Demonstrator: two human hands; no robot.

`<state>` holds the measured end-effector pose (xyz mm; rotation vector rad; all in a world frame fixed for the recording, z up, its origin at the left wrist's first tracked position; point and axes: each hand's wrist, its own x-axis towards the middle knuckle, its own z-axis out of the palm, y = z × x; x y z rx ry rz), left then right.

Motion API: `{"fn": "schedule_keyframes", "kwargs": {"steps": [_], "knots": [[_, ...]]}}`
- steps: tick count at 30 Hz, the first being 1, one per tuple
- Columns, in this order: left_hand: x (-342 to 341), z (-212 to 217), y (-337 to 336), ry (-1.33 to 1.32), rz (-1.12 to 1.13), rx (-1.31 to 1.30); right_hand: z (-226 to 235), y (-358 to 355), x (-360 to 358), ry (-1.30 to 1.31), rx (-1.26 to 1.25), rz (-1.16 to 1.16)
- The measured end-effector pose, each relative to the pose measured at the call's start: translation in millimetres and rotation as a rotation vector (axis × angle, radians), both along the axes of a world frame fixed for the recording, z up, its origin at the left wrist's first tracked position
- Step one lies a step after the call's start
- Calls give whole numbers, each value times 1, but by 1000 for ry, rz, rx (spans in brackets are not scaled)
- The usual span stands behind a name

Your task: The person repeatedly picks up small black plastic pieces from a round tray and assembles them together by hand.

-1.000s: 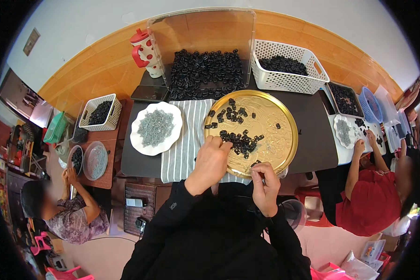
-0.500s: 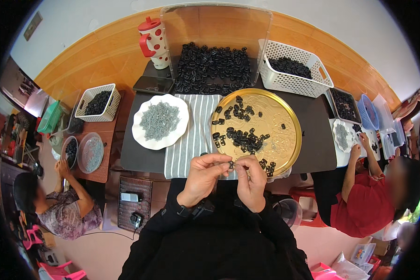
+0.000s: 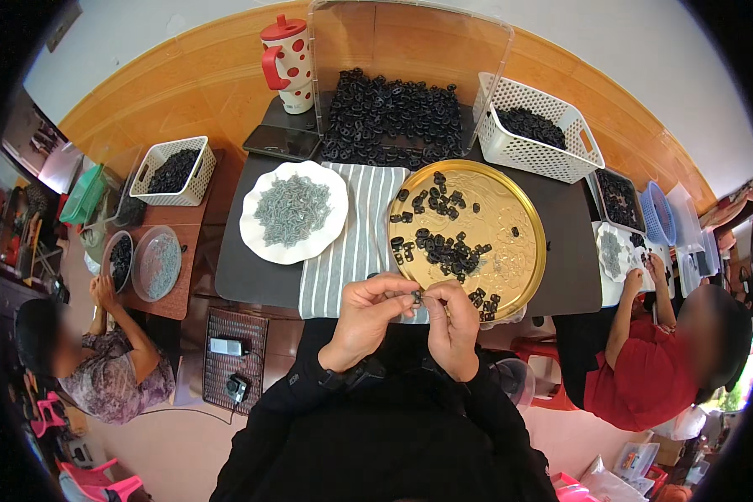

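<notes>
Close together at the table's front edge, my two hands meet over a small black plastic piece (image 3: 417, 297). My left hand (image 3: 361, 325) pinches it between thumb and fingertips. My right hand (image 3: 453, 331) is closed at the piece's other side, its fingertips touching it; whether a screw is also held is too small to see. Just beyond lies a round gold tray (image 3: 523, 272) with a heap of small black plastic pieces (image 3: 450, 253) and scattered ones. On the left, a white wavy-edged plate (image 3: 253, 233) holds many small grey screws (image 3: 293, 209).
A striped cloth (image 3: 330, 280) lies between plate and tray. Behind stand a clear bin of black parts (image 3: 393, 117), a white basket (image 3: 552, 159), a dotted tumbler (image 3: 295, 71) and a dark phone (image 3: 280, 142). Co-workers sit at left (image 3: 113, 376) and right (image 3: 644, 368).
The view has shifted slightly, so the table things appear moved a little. Both hands keep their pinch on the small piece. The right co-worker's hands have moved slightly.
</notes>
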<state>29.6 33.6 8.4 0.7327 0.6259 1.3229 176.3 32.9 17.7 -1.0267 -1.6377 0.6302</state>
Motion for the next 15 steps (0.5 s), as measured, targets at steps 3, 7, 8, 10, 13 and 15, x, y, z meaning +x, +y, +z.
{"fn": "schedule_keyframes", "kwargs": {"steps": [3,7,8,10,13,15], "knots": [[-1,1,0,7,3,-1,4,1,0,-24,8,22],[0,-1,0,13,15,15,3,0,0,-8,8,16],[-1,0,0,9,13,15,3,0,0,-18,11,17],[-1,-1,0,5,10,16,2,0,0,-8,16,20],[-2,-1,-1,21,6,23,3,0,0,-9,4,28],[-1,-2,-1,25,12,21,2,-1,1,-20,-14,28]]}}
